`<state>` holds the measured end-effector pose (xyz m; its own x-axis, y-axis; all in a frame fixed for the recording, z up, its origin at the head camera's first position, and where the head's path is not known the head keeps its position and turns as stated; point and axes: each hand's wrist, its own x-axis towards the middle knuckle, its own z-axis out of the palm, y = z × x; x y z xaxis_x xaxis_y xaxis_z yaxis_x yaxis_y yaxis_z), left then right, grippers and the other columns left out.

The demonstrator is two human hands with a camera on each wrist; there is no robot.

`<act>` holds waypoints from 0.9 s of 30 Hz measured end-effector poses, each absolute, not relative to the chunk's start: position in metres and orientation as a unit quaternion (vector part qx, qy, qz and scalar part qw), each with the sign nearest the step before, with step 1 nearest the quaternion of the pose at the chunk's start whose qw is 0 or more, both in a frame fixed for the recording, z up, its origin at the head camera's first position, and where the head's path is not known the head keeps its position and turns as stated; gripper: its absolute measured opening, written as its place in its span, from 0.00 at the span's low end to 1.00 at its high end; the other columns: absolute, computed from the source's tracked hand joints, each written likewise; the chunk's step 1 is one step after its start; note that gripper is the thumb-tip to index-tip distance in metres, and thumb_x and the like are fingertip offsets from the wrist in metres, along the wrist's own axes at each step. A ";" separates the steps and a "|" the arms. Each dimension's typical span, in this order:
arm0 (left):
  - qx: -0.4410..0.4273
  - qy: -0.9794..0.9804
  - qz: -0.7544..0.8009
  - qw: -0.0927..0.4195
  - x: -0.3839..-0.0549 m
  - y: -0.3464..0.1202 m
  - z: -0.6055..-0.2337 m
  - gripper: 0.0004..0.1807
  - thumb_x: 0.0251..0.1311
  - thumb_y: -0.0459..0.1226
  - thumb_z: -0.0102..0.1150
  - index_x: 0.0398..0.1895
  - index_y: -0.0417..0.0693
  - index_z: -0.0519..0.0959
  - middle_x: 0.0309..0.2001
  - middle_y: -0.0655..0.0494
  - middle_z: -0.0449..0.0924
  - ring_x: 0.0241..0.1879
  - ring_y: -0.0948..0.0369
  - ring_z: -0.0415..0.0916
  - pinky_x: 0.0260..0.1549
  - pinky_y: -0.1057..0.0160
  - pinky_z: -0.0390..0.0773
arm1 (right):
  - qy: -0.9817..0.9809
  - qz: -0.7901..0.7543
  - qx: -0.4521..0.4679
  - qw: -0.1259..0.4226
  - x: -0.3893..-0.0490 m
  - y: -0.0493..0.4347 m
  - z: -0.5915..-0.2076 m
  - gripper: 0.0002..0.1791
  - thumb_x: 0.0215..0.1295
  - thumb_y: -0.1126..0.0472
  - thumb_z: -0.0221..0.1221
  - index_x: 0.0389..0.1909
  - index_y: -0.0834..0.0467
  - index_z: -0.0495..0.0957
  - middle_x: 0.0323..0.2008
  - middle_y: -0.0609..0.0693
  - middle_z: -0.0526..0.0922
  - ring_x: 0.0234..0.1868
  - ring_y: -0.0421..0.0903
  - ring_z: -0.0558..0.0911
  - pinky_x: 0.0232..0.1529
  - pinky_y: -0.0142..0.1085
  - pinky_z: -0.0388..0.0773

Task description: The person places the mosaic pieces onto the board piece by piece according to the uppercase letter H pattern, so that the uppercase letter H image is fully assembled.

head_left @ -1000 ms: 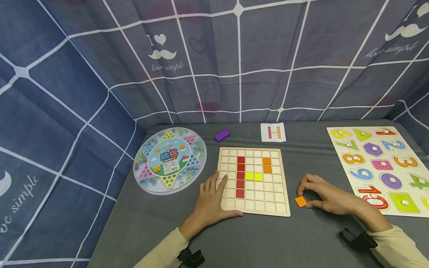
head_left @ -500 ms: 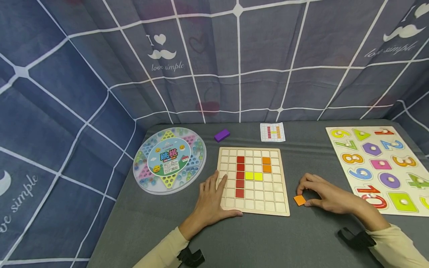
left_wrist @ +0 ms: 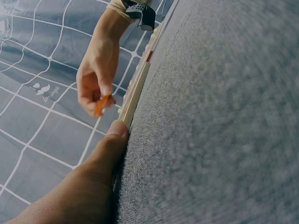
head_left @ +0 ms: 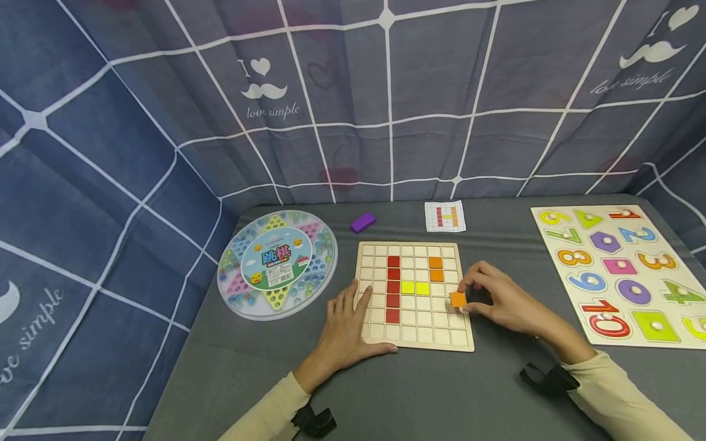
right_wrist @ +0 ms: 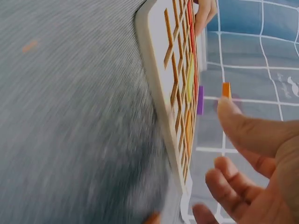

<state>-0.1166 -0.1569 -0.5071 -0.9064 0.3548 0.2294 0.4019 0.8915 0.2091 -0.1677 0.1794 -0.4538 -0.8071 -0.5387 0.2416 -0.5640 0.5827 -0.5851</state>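
Observation:
A light wooden grid board (head_left: 418,335) lies flat on the table, its squares holding a column of red tiles (head_left: 393,286), two yellow tiles (head_left: 415,288) and two orange tiles (head_left: 436,269). My left hand (head_left: 344,331) rests on the board's left side with fingers spread, the thumb along the front edge. Between thumb and fingertips my right hand (head_left: 504,300) pinches a square orange tile (head_left: 458,299), held over the board's right edge. The left wrist view has this orange tile (left_wrist: 101,105) raised above the board's edge (left_wrist: 136,93).
Behind the board are a purple block (head_left: 363,223) and a small printed pattern card (head_left: 445,217). A round Chinese checkers box (head_left: 278,306) stands at left, a number puzzle board (head_left: 598,282) at right. Blurred orange spots (right_wrist: 30,46) show on the grey cloth in the right wrist view.
My right hand has lifted the orange tile from beside the board and carried it left and away from me, to the board's right edge. The left hand stays in place.

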 end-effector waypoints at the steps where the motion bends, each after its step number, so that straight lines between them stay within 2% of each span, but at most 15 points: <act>1: -0.195 -0.968 -0.128 0.091 -0.117 -0.157 -0.507 0.68 0.31 0.77 0.62 0.75 0.48 0.59 0.74 0.39 0.53 0.66 0.47 0.59 0.53 0.49 0.60 | -0.893 0.332 0.304 0.027 -0.170 0.175 -0.455 0.20 0.46 0.65 0.75 0.37 0.47 0.78 0.43 0.44 0.72 0.45 0.43 0.71 0.46 0.42 0.62; 4: -0.195 -0.968 -0.130 0.088 -0.117 -0.158 -0.507 0.68 0.31 0.77 0.63 0.75 0.48 0.59 0.74 0.39 0.53 0.66 0.47 0.59 0.53 0.49 0.60 | -0.902 0.327 0.281 0.038 -0.175 0.164 -0.458 0.18 0.47 0.64 0.75 0.36 0.48 0.79 0.47 0.48 0.73 0.51 0.49 0.69 0.46 0.47 0.55; 8: -0.191 -0.970 -0.128 0.079 -0.117 -0.158 -0.506 0.68 0.32 0.78 0.61 0.75 0.49 0.58 0.74 0.40 0.52 0.67 0.47 0.59 0.54 0.49 0.60 | -0.905 0.336 0.257 0.038 -0.181 0.154 -0.466 0.16 0.48 0.63 0.74 0.36 0.51 0.79 0.48 0.52 0.74 0.52 0.54 0.68 0.49 0.50 0.57; 12: -0.189 -0.971 -0.124 0.074 -0.117 -0.157 -0.505 0.69 0.32 0.79 0.60 0.76 0.50 0.57 0.74 0.40 0.52 0.67 0.48 0.58 0.54 0.50 0.60 | -0.904 0.344 0.250 0.039 -0.186 0.149 -0.472 0.15 0.46 0.62 0.75 0.34 0.54 0.80 0.46 0.54 0.75 0.50 0.55 0.68 0.52 0.49 0.59; 27: -0.187 -0.971 -0.137 0.065 -0.118 -0.158 -0.507 0.69 0.32 0.78 0.61 0.77 0.50 0.55 0.75 0.41 0.50 0.68 0.47 0.57 0.54 0.50 0.59 | -0.910 0.334 0.243 0.039 -0.190 0.146 -0.479 0.14 0.47 0.61 0.75 0.33 0.52 0.80 0.46 0.53 0.75 0.49 0.54 0.68 0.46 0.50 0.58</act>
<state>-0.1179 -0.1576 -0.5070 -0.9219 0.3448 0.1767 0.3803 0.8925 0.2426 -0.1904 0.1456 -0.4787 -0.8793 -0.4154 0.2329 -0.4675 0.6597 -0.5885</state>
